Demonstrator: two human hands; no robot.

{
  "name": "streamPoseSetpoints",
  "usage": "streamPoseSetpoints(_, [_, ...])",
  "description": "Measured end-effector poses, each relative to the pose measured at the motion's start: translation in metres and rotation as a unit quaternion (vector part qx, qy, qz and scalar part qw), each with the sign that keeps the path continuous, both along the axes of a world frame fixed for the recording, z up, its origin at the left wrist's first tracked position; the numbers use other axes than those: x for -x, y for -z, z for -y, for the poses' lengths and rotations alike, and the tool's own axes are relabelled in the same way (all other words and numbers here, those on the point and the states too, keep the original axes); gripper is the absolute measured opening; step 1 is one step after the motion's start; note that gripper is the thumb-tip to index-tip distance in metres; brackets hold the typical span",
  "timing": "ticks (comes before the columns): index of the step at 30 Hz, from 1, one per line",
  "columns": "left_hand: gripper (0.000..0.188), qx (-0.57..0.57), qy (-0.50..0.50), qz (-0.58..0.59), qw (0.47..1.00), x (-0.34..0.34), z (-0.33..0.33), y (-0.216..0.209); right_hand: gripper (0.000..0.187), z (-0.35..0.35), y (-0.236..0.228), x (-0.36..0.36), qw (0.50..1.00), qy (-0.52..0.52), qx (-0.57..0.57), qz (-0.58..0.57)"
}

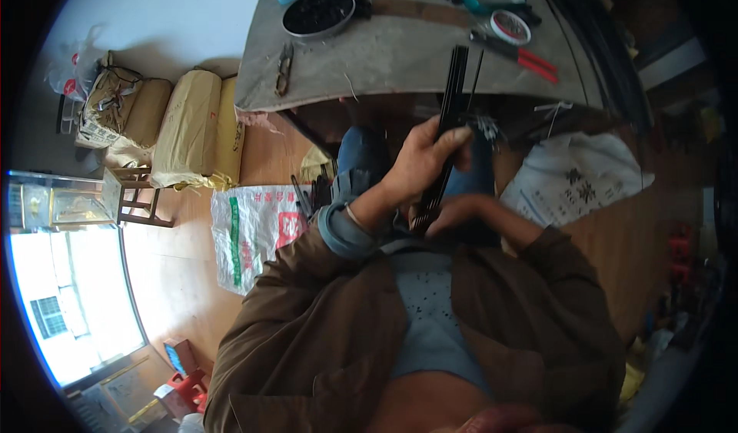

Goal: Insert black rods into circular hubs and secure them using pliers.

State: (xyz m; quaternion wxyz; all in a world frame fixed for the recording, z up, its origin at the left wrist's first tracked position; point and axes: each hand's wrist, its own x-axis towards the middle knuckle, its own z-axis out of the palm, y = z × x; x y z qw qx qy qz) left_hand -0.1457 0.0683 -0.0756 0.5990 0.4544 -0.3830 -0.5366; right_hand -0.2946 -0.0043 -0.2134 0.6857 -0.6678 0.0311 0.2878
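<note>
Upright before my body stands a bundle of thin black rods (455,79), with one rod (477,76) leaning slightly apart from the others. My left hand (427,158) is closed around the bundle's middle, its thumb across the front. Lower down, my right hand (459,212) is at the bottom end of the same bundle, its fingers curled against the rods and partly hidden. Beyond the hands is a grey-topped table (323,68). On it are a round pan of small black pieces (319,13), pliers (284,70), red-handled pliers (536,64) and a round tin (510,27).
White woven sacks (584,175) (250,237) lie on the floor at both sides. Tan wrapped bales (188,129) and a wooden stool (138,195) stand at the left. The table's near edge is just past my knees.
</note>
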Motion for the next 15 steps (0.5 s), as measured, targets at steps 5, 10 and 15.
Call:
streamPoseSetpoints(5, [0.028, 0.049, 0.021, -0.063, 0.997, 0.024, 0.003, -0.006, 0.046, 0.102, -0.154, -0.007, 0.953, 0.292, 0.017, 0.084])
streamPoseSetpoints(10, [0.035, 0.033, 0.056, -0.134, 0.989, 0.028, 0.005, -0.003, 0.079, 0.100, -0.246, -0.035, 0.878, 0.131, -0.044, 0.459])
streamPoseSetpoints(15, [0.031, -0.013, -0.021, -0.182, 0.983, 0.022, 0.002, 0.011, 0.071, 0.025, -0.275, -0.006, 0.845, 0.040, -0.202, 0.494])
